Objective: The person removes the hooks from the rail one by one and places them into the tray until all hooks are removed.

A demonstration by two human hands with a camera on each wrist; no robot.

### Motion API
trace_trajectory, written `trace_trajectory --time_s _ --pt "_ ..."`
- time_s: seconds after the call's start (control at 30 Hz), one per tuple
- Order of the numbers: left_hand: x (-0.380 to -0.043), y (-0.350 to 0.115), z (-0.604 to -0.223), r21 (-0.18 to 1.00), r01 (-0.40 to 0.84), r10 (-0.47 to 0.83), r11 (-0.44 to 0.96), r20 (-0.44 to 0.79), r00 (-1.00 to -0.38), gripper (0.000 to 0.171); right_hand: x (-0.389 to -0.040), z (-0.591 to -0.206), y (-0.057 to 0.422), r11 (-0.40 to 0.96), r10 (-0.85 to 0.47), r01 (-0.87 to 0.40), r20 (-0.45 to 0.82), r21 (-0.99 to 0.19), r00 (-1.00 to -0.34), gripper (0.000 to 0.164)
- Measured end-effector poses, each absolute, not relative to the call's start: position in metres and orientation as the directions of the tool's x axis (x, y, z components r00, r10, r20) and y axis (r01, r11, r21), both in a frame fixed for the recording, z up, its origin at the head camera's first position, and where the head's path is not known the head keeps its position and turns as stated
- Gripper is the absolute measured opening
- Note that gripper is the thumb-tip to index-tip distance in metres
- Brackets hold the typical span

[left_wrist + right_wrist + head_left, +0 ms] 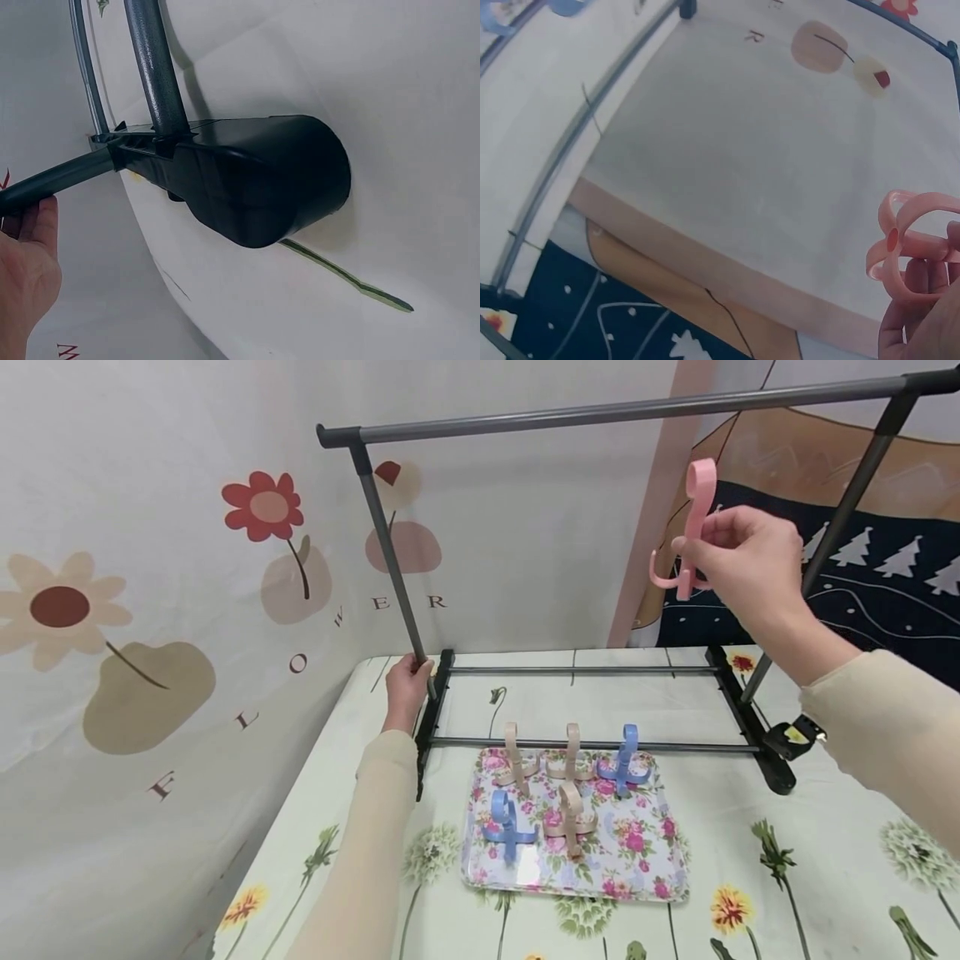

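A pink plastic hook hanger (699, 502), with a loop on top and curved hooks below, is pinched upright by my right hand (750, 560), below the top bar (525, 420) of a dark metal rack. The right wrist view shows its hooks (892, 240) close up. My left hand (408, 689) grips the rack's left post (393, 564) near its foot; the left wrist view shows fingers (45, 225) against that post (64, 180). On a floral tray (630, 860) lie blue hooks (510, 827) and beige hooks (572, 818) of the same form.
The rack's black left foot (429, 727) and right foot (750, 727) stand on a flower-printed tablecloth (360, 877), joined by two lower rods (585, 670). A printed curtain (187, 610) hangs at left and behind. The tray sits at the front lower rod.
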State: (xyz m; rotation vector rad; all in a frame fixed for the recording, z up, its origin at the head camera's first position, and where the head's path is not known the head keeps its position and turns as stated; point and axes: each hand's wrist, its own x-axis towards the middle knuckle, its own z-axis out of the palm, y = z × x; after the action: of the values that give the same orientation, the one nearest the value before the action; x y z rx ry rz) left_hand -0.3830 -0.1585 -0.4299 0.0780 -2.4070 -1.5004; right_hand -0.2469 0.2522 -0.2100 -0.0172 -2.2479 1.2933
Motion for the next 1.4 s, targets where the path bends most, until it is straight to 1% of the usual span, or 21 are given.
trace_trajectory --time_s 0.27,0.47,0.57,0.77,1.03,1.4 --pt "-0.382 -0.158 -0.428 0.884 0.12 -0.201 0.452 0.232 -0.952 0.024 -0.236 -0.236 0.26 0.523 0.26 -0.226 0.406 -0.822 -0.876 0.033" --pt "-0.381 -0.159 -0.429 0.883 0.118 -0.196 0.454 0.228 -0.954 0.025 -0.229 -0.252 0.263 0.494 0.259 -0.189 0.352 -0.849 -0.9 0.032" --pt "-0.381 -0.159 -0.428 0.886 0.117 -0.197 0.449 0.226 -0.954 0.023 -0.224 -0.26 0.263 0.479 0.25 -0.176 0.326 -0.86 -0.912 0.035" --pt "-0.38 -0.159 -0.428 0.883 0.109 -0.199 0.456 0.221 -0.955 0.024 -0.21 -0.275 0.258 0.519 0.197 -0.187 0.329 -0.834 -0.924 0.041" --pt "-0.38 -0.158 -0.427 0.88 0.118 -0.198 0.459 0.231 -0.953 0.023 -0.191 -0.295 0.25 0.535 0.135 -0.198 0.314 -0.821 -0.94 0.038" --pt "-0.379 -0.159 -0.428 0.884 0.106 -0.196 0.456 0.215 -0.957 0.023 -0.172 -0.323 0.25 0.514 0.087 -0.155 0.23 -0.844 -0.969 0.033"
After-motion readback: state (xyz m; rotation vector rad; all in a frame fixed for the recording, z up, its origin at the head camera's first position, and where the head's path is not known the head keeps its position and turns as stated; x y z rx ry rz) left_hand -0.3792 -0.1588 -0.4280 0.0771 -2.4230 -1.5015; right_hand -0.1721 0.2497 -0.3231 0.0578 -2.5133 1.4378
